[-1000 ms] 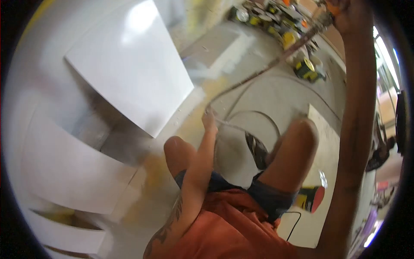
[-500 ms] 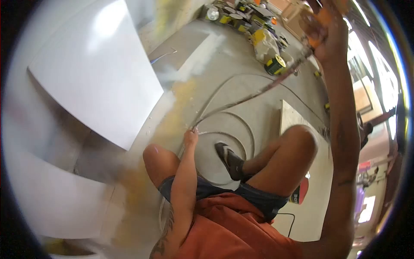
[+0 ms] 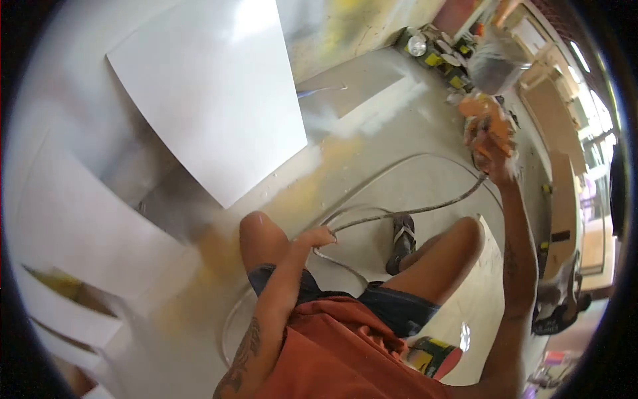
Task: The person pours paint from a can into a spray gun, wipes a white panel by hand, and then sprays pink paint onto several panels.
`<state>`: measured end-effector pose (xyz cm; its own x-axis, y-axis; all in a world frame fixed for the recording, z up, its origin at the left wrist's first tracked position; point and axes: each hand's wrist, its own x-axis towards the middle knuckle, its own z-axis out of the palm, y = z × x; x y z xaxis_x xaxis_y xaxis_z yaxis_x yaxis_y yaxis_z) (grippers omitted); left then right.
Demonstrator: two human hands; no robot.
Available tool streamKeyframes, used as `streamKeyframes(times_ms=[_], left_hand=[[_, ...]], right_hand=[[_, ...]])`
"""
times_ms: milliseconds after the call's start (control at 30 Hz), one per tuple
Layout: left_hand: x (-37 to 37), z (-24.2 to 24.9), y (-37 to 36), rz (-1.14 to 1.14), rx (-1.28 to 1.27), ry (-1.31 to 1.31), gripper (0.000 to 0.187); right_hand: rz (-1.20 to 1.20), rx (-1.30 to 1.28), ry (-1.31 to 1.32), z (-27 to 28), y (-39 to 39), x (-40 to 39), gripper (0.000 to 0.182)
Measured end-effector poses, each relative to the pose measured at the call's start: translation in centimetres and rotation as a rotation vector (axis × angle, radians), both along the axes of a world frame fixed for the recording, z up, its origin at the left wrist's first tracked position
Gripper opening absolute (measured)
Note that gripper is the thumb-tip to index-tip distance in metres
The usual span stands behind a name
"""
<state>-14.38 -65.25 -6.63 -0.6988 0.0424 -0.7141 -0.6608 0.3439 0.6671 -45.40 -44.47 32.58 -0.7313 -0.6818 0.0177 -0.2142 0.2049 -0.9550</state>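
My right hand (image 3: 493,158) is wrapped around the handle of an orange, paint-smeared spray gun (image 3: 486,112), raised at the right. A greyish cup (image 3: 495,70) sits on top of the gun. From its lower end a stained hose (image 3: 425,209) sags across to my left hand (image 3: 319,237), which is closed around it near my knee. More of the hose loops on the floor. A glossy white panel (image 3: 219,93) stands to the left, apart from both hands.
Several paint cans (image 3: 416,45) cluster by the far wall. More white panels (image 3: 93,219) stand at the left. An open can (image 3: 435,358) is beside my thigh, on a pale board (image 3: 458,306). Another person (image 3: 558,309) is at the right edge.
My right hand has lowered the spray gun, bringing its cup into view. My left hand still grips the hose, which now hangs slacker. The camera view has turned, and my foot has shifted.
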Motion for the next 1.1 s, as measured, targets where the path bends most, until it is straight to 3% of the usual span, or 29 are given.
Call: streamKeyframes(times_ms=[33, 100, 167, 200, 267, 333, 400, 500, 533, 600, 633, 700, 800, 1000, 1067, 1100], left_hand=[[0.3, -0.8, 1.2, 0.029, 0.003, -0.023, 0.033], [0.6, -2.2, 2.2, -0.139, -0.213, 0.265, 0.041], [-0.2, -2.2, 2.5, -0.05, -0.209, 0.187, 0.045], [-0.2, -2.4, 3.9, -0.007, -0.17, 0.127, 0.049], [1.2, -3.8, 4.6, 0.256, -0.158, 0.02, 0.051], [1.6, -2.0, 5.6, 0.538, -0.295, -0.084, 0.051], [0.7, -0.5, 5.7, 0.797, -0.244, -0.274, 0.049], [-0.3, -0.2, 9.1, 1.08, -0.44, -0.106, 0.044], [0.1, -0.9, 11.0, 1.096, -0.442, -0.108, 0.044], [-0.2, -1.7, 14.4, 1.124, -0.695, -0.133, 0.04], [0.3, -2.7, 16.7, 1.137, -0.686, -0.153, 0.04], [0.2, -3.6, 19.3, 0.894, -0.542, -0.146, 0.041], [-0.9, -0.5, 19.2, 0.806, -0.395, -0.141, 0.043], [-6.1, 5.4, 16.8, 0.627, -0.425, -0.19, 0.041], [-6.4, 5.5, 17.5, 0.67, -0.48, -0.14, 0.039], [-6.4, 5.6, 17.5, 0.663, -0.53, -0.079, 0.038]], right_hand=[[0.011, 0.153, -0.112, -2.6, 1.1, -3.6, 0.034], [0.21, 0.116, -0.12, -3.6, -2.5, -3.0, 0.032], [0.42, 0.069, -0.127, -6.1, -6.3, -5.1, 0.03], [0.488, 0.186, -0.085, -8.5, -7.1, -6.9, 0.03], [0.591, 0.303, -0.043, -12.7, -9.4, -10.0, 0.029], [0.644, 0.316, -0.191, -16.2, -11.0, -12.5, 0.025], [0.67, 0.435, -0.242, -20.4, -12.3, -16.2, 0.024], [0.714, 0.47, -0.258, -24.8, -14.3, -20.6, 0.022], [0.75, 0.438, -0.248, -25.3, -14.3, -20.6, 0.022], [0.824, 0.368, -0.245, -25.2, -14.4, -21.2, 0.025], [0.826, 0.304, -0.252, -24.7, -14.3, -20.6, 0.022], [0.817, 0.263, -0.253, -24.7, -14.1, -20.9, 0.02], [0.898, 0.377, -0.184, -27.3, -15.6, -22.2, 0.025], [0.956, 0.34, -0.247, -27.2, -15.3, -20.2, 0.023], [0.976, 0.413, -0.253, -27.0, -15.7, -18.6, 0.023], [1.011, 0.119, -0.179, -28.1, -15.8, -17.1, 0.021]])
